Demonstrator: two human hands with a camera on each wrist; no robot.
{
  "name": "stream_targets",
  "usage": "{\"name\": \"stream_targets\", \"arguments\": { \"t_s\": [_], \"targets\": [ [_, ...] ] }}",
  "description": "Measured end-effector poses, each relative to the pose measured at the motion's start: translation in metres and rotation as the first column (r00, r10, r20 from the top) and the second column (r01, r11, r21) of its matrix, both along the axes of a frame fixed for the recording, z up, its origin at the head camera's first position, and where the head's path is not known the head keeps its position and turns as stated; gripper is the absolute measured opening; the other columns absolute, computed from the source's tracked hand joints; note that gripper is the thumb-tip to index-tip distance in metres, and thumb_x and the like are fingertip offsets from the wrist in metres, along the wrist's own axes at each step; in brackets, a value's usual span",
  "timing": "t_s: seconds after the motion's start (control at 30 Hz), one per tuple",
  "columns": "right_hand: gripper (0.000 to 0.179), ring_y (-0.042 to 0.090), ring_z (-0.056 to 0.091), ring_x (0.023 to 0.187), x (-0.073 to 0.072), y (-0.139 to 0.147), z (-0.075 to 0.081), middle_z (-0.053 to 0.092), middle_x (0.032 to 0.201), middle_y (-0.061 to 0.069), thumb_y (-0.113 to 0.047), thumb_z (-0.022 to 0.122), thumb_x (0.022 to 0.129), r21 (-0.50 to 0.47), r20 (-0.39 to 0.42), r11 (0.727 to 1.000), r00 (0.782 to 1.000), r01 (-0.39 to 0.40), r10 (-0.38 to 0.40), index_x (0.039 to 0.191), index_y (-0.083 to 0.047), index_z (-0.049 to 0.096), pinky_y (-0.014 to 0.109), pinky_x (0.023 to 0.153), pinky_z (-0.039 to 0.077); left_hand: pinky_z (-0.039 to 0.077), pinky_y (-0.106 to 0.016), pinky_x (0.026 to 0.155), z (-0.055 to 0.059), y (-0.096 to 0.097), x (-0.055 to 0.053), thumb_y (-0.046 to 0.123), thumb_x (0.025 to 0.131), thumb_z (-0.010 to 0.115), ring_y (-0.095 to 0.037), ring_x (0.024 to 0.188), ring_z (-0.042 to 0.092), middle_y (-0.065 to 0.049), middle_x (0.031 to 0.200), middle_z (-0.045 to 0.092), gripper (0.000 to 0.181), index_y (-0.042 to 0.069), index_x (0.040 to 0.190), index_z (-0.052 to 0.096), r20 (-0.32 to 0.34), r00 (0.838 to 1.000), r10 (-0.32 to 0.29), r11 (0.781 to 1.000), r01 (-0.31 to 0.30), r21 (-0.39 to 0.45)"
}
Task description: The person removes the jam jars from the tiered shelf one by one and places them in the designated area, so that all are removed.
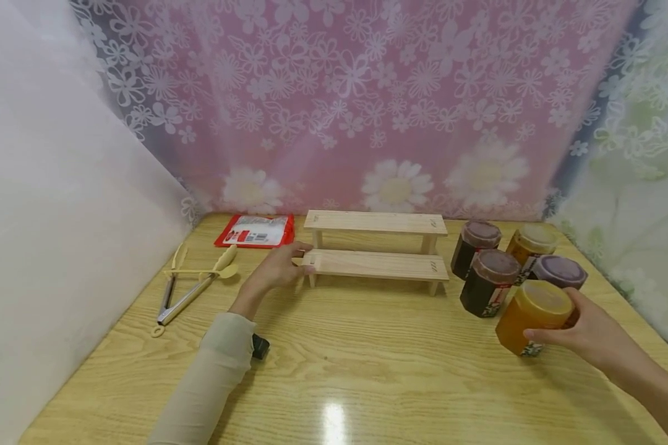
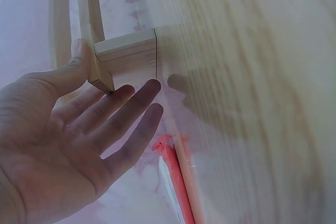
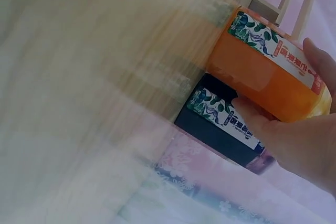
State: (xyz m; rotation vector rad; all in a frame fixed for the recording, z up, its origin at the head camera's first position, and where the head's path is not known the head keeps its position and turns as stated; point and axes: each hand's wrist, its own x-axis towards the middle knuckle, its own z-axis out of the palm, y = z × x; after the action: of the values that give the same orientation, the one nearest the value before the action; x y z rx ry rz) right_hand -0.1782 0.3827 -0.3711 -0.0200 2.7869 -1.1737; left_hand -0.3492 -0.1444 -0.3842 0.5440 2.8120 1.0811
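In the head view my left hand (image 1: 280, 267) is at the left end of the lower step of a two-tier wooden stand (image 1: 375, 264). Seen from the left wrist, my thumb touches the end of the board (image 2: 102, 77), and the other fingers stretch out loosely past it. My right hand (image 1: 598, 337) grips an orange jar (image 1: 526, 324) with a yellow lid, thumb on one side and fingers round the other. Right behind it, a dark jar (image 3: 210, 121) with a leafy label stands under my right hand in the right wrist view.
Several more jars, among them a dark one (image 1: 485, 287) and an amber one (image 1: 526, 247), cluster right of the stand. Tongs (image 1: 186, 300) with yellow tips and a red-and-white packet (image 1: 256, 232) lie on the left. A small black object (image 1: 260, 346) sits beside my left sleeve.
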Motion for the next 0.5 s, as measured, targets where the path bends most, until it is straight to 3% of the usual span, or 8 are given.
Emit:
{"name": "stream_targets", "arguments": {
  "t_s": [0.13, 0.23, 0.37, 0.5],
  "targets": [
    [0.096, -0.003, 0.061, 0.095, 0.001, 0.003, 0.004, 0.056, 0.135, 0.035, -0.029, 0.075, 0.098, 0.057, -0.009, 0.998, 1.0, -0.016, 0.016, 0.155, 0.017, 0.012, 0.029, 0.073, 0.056, 0.042, -0.054, 0.113, 0.0, 0.001, 0.0, 0.025, 0.098, 0.075, -0.037, 0.137, 0.054, -0.02, 0.145, 0.06, 0.057, 0.009, 0.15, 0.055, 0.009, 1.0, -0.009, 1.0, 0.009, -0.002],
    [0.097, 0.014, 0.066, 0.098, 0.002, 0.002, 0.01, 0.058, 0.131, 0.034, -0.034, 0.075, 0.098, 0.109, -0.013, 0.994, 1.0, -0.002, 0.004, 0.155, 0.016, 0.015, 0.036, 0.073, 0.057, 0.041, -0.055, 0.114, 0.001, 0.001, -0.001, 0.026, 0.099, 0.073, -0.036, 0.138, 0.053, -0.019, 0.147, 0.059, 0.058, 0.008, 0.151, 0.053, 0.022, 0.999, -0.026, 1.0, 0.027, -0.008],
    [0.098, 0.048, 0.064, 0.106, 0.006, 0.002, 0.024, 0.046, 0.139, 0.042, -0.046, 0.07, 0.1, 0.209, -0.025, 0.978, 1.0, 0.018, -0.013, 0.157, 0.014, 0.017, 0.05, 0.075, 0.057, 0.039, -0.056, 0.115, 0.003, 0.001, 0.001, 0.029, 0.102, 0.07, -0.037, 0.14, 0.051, -0.019, 0.15, 0.056, 0.059, 0.008, 0.153, 0.05, 0.031, 0.997, -0.068, 0.996, 0.07, -0.049],
    [0.081, 0.062, 0.056, 0.112, 0.01, -0.001, 0.039, 0.044, 0.141, 0.044, -0.052, 0.062, 0.103, 0.316, -0.147, 0.945, 0.988, 0.081, -0.036, 0.153, 0.007, 0.038, 0.057, 0.073, 0.054, 0.042, -0.059, 0.111, 0.011, -0.002, 0.008, 0.037, 0.104, 0.064, -0.038, 0.137, 0.053, -0.016, 0.148, 0.058, 0.057, 0.011, 0.154, 0.051, -0.023, 0.999, -0.036, 0.986, 0.032, -0.162]
  ]
}}
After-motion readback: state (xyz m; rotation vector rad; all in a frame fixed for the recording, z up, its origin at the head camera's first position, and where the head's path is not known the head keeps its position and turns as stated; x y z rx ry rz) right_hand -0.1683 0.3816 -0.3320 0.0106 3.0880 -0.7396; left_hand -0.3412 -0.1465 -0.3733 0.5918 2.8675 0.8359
